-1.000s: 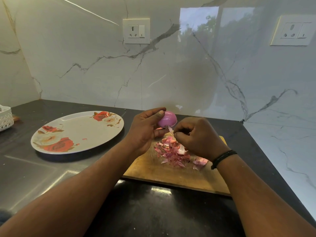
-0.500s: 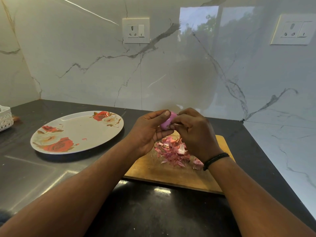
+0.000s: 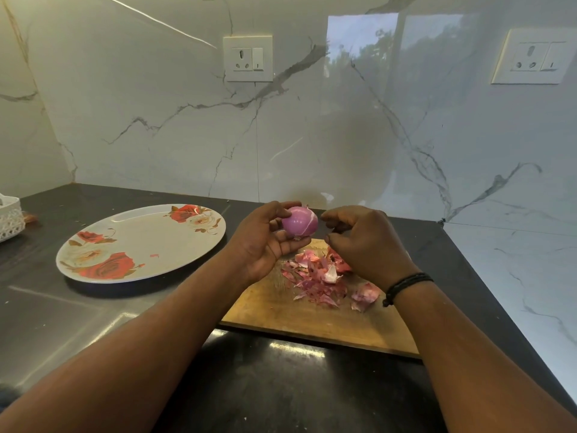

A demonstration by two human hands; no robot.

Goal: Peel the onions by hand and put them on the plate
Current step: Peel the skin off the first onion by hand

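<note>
The onion [image 3: 299, 220] looks nearly or fully peeled: its surface is smooth, glossy and purple, with one pale streak down the side and a small wisp of skin at the top. A heap of torn skins [image 3: 318, 278] lies on the board [image 3: 312, 320] just below it, which suggests most of the stripping is done for this one. The plate [image 3: 140, 242], left of the board on the bench [image 3: 62, 323], holds no onion, only a tiny pink scrap. So, as I judge it, nothing has been delivered to the plate, and what is left is to pick off any last bit of skin and carry the onion left to the plate. No other onions show, so I cannot tell how many remain.

The left hand [image 3: 265, 242] holds the onion above the far edge of the board, its thumb over the top and its fingers curled beneath, so the onion sits cradled at the fingertips. The right hand [image 3: 359, 242] is just right of the onion, not touching it as far as I can see. Its fingers are loosely curled; whether they pinch a scrap of skin I cannot tell.
</note>
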